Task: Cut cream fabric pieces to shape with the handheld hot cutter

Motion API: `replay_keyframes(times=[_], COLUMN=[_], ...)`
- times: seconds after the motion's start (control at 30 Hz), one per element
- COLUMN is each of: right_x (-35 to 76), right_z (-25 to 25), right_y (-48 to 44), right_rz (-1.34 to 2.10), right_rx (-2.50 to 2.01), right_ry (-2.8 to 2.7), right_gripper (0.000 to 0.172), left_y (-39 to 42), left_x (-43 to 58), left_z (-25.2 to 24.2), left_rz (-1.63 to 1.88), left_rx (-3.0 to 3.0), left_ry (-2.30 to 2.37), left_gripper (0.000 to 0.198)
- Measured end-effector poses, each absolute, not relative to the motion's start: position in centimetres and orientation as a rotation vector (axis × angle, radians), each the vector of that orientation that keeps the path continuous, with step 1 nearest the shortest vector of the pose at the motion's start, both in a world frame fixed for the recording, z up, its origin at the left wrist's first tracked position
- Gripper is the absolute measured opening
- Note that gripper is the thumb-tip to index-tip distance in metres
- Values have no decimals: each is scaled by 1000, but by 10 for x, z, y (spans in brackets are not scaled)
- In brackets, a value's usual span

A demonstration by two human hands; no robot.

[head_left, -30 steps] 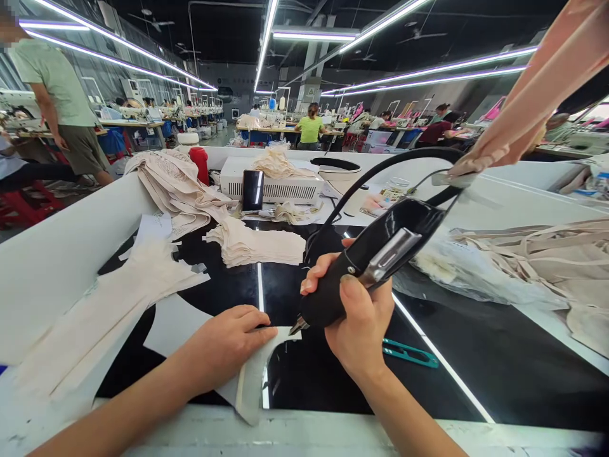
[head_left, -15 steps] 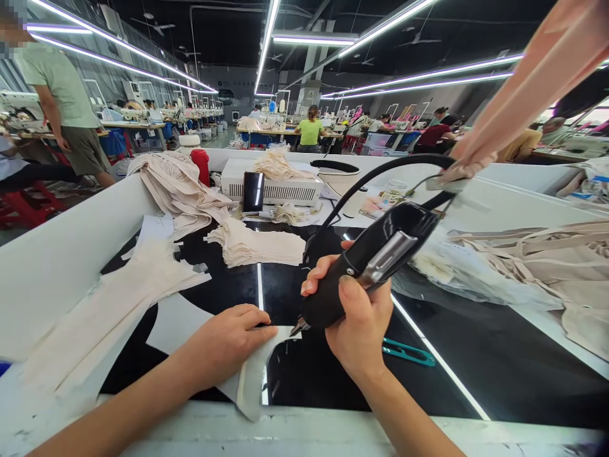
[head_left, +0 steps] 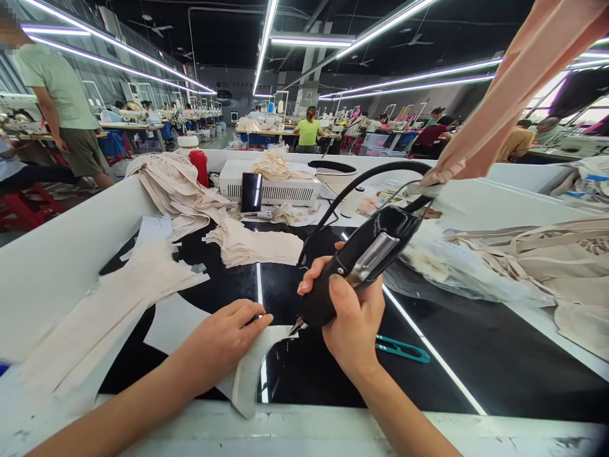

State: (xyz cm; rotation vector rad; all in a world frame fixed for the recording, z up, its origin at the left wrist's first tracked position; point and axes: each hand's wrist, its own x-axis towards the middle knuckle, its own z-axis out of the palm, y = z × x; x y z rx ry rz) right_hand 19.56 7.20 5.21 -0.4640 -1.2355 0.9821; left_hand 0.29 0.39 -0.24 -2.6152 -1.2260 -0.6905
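My right hand (head_left: 354,317) is wrapped round a black hand-held cutting tool (head_left: 361,260) with a thick black cable (head_left: 361,181) arching off behind it. The tool's metal tip (head_left: 297,327) touches the edge of a curved pale fabric piece (head_left: 250,374) on the glossy black table (head_left: 476,355). My left hand (head_left: 223,339) lies flat on that piece, fingers stretched toward the tip, holding it down.
Teal thread snips (head_left: 402,349) lie right of my right hand. Stacks of beige fabric (head_left: 257,244) sit further back, more fabric at left (head_left: 118,298) and right (head_left: 547,260). A white machine (head_left: 280,184), a red bottle (head_left: 200,165) and a white raised border (head_left: 57,254) surround the table. People work beyond.
The view has drifted slightly; my right hand and the tool have shifted a little left. My left hand stays on the fabric piece.
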Motion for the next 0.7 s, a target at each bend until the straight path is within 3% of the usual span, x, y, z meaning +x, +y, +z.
replay_keyframes(times=[0.1, 0.3, 0.5, 0.7], right_x=[195, 194, 194, 193], right_z=[52, 50, 52, 52], right_y=[71, 67, 61, 54], right_rz=[965, 936, 942, 941], right_rx=[-469, -490, -509, -512], right_ry=[-1244, -1245, -1221, -1198], right_gripper=[22, 21, 21, 23], left_y=[-6, -21, -16, -17], left_x=[5, 7, 1, 3], left_z=[0, -2, -18, -2], left_rz=[-689, -713, -710, -643], left_rx=[-2611, -2747, -2716, -2722], left_ry=[-1317, -1622, -1669, -1704], left_gripper=[39, 59, 52, 45])
